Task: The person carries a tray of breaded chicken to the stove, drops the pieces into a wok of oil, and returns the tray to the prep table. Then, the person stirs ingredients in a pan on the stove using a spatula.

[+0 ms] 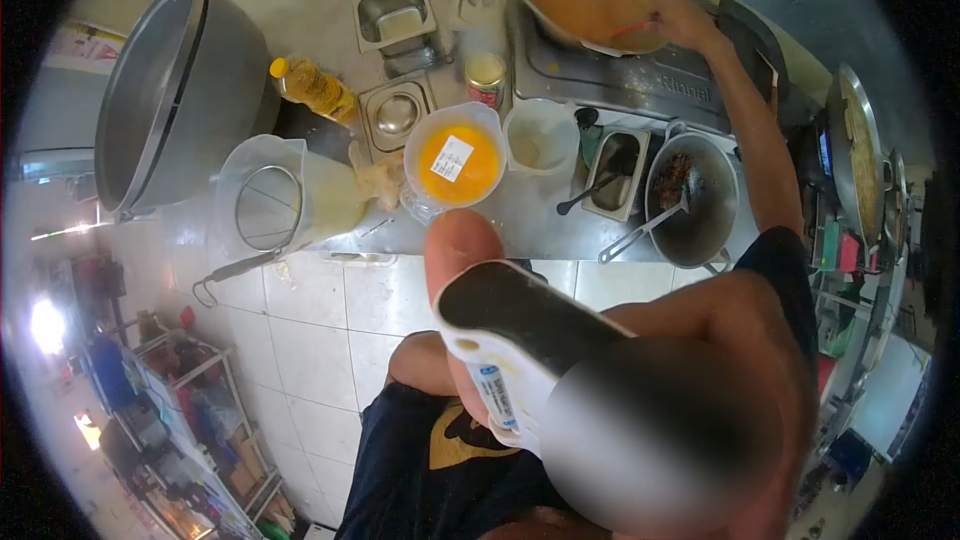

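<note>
At the top right, my right hand is closed at the rim of a wide pan of orange liquid. It grips a utensil with a reddish handle that reaches into the liquid; the utensil's end is hidden. Very close to the camera, my left hand shows mainly as one large digit. It lies against a white piece with a dark oval top and a small blue label, apparently gripping it. The other fingers are hidden. Beyond it stands a tub of orange-yellow contents with a white sticker.
The wide pan sits on a Rinnai stove. Along the counter stand a large pot, an oil bottle, a clear pitcher with a strainer, a white container and a pan with a ladle.
</note>
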`<act>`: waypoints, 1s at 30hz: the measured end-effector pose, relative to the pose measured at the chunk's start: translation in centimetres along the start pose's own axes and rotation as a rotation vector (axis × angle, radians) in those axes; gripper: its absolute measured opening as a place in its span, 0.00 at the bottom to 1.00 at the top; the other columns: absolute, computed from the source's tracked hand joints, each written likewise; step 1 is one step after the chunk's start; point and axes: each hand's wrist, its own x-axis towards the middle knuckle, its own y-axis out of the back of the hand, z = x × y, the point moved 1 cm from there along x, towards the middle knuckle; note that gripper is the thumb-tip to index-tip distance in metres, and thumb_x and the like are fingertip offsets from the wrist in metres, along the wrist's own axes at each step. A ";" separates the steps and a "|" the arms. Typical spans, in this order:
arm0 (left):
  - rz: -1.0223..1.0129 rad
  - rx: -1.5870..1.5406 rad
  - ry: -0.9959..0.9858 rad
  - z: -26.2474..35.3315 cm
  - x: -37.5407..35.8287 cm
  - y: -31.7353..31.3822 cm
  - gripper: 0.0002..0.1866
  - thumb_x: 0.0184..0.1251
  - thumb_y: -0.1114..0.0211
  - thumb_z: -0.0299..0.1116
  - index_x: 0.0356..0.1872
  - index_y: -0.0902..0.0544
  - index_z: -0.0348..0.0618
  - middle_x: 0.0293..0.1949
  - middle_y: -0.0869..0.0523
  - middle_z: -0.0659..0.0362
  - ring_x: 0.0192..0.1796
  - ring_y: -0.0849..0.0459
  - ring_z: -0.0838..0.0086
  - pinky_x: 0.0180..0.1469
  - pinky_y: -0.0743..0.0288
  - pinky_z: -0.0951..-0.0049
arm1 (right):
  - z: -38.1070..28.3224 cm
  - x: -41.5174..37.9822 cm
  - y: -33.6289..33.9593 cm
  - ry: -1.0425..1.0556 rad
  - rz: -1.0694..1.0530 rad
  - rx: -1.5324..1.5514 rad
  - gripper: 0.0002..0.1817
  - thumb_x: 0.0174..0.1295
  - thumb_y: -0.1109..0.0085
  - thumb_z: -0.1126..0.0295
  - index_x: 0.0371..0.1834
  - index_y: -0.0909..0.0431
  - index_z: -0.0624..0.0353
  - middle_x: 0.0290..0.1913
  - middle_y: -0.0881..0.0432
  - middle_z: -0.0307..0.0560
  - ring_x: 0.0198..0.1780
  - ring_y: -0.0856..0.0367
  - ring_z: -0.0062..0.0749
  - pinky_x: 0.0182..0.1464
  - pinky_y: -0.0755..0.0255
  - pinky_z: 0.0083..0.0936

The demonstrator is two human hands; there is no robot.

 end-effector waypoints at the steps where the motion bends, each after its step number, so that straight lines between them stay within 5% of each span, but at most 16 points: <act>1: -0.006 0.004 0.000 0.0 0.0 0.0 0.28 0.68 0.63 0.60 0.44 0.29 0.45 0.26 0.28 0.59 0.20 0.24 0.68 0.32 0.35 0.68 | -0.5 0.4 -0.3 0.023 -0.020 0.066 0.09 0.49 0.38 0.69 0.28 0.24 0.62 0.28 0.22 0.53 0.34 0.23 0.47 0.36 0.31 0.38; 9: -0.039 0.091 -0.146 4.1 -3.3 3.8 0.27 0.70 0.64 0.58 0.45 0.30 0.44 0.28 0.27 0.57 0.21 0.23 0.68 0.35 0.37 0.68 | -6.7 3.6 3.5 -0.043 0.158 0.206 0.10 0.56 0.44 0.66 0.34 0.23 0.63 0.32 0.20 0.56 0.35 0.21 0.49 0.39 0.29 0.39; 10: -0.051 0.135 -0.209 5.1 -4.6 5.1 0.34 0.66 0.64 0.66 0.47 0.31 0.41 0.29 0.28 0.58 0.21 0.22 0.67 0.33 0.36 0.67 | -6.0 4.0 3.8 -0.043 0.165 0.198 0.10 0.56 0.44 0.66 0.34 0.23 0.63 0.32 0.20 0.56 0.35 0.21 0.49 0.39 0.29 0.39; 13: 0.046 0.269 -0.403 7.5 -10.4 7.3 0.29 0.69 0.62 0.60 0.48 0.31 0.42 0.28 0.29 0.59 0.19 0.25 0.73 0.33 0.37 0.68 | -3.1 6.0 3.8 0.089 0.284 0.031 0.10 0.56 0.46 0.69 0.35 0.24 0.65 0.32 0.20 0.59 0.36 0.21 0.52 0.40 0.29 0.43; 16: 0.239 0.454 -0.608 9.0 -17.1 8.9 0.25 0.71 0.58 0.54 0.49 0.33 0.40 0.28 0.30 0.60 0.18 0.30 0.78 0.33 0.38 0.70 | -1.8 7.3 2.6 -0.080 0.285 -0.348 0.10 0.54 0.44 0.68 0.37 0.22 0.59 0.33 0.18 0.55 0.33 0.20 0.51 0.37 0.27 0.42; 21: 0.478 0.604 -0.891 9.0 -25.4 9.4 0.23 0.71 0.54 0.50 0.50 0.33 0.37 0.28 0.33 0.62 0.20 0.33 0.81 0.31 0.39 0.72 | -7.2 5.9 3.7 -0.100 -0.112 -0.042 0.11 0.57 0.48 0.68 0.35 0.19 0.63 0.37 0.18 0.58 0.36 0.19 0.53 0.42 0.26 0.43; 24: 0.493 0.666 -1.019 8.9 -27.1 8.5 0.22 0.71 0.53 0.47 0.50 0.33 0.36 0.28 0.33 0.62 0.20 0.34 0.81 0.30 0.39 0.75 | -7.9 4.6 2.2 0.134 -0.087 0.007 0.11 0.57 0.49 0.68 0.34 0.18 0.63 0.37 0.18 0.59 0.38 0.19 0.54 0.43 0.25 0.41; 28: 0.461 0.666 -1.061 9.1 -27.3 8.3 0.22 0.71 0.53 0.48 0.48 0.32 0.35 0.27 0.33 0.61 0.20 0.35 0.80 0.28 0.41 0.75 | -7.0 2.0 0.7 0.067 -0.075 0.070 0.10 0.56 0.51 0.69 0.33 0.21 0.60 0.37 0.20 0.56 0.41 0.22 0.53 0.43 0.28 0.43; 30: 0.481 0.668 -1.049 9.2 -27.2 8.4 0.22 0.71 0.53 0.48 0.48 0.32 0.35 0.27 0.34 0.61 0.19 0.36 0.80 0.28 0.41 0.75 | -6.3 0.8 1.6 -0.027 -0.187 -0.175 0.09 0.56 0.49 0.68 0.33 0.21 0.60 0.35 0.20 0.56 0.40 0.21 0.52 0.41 0.28 0.43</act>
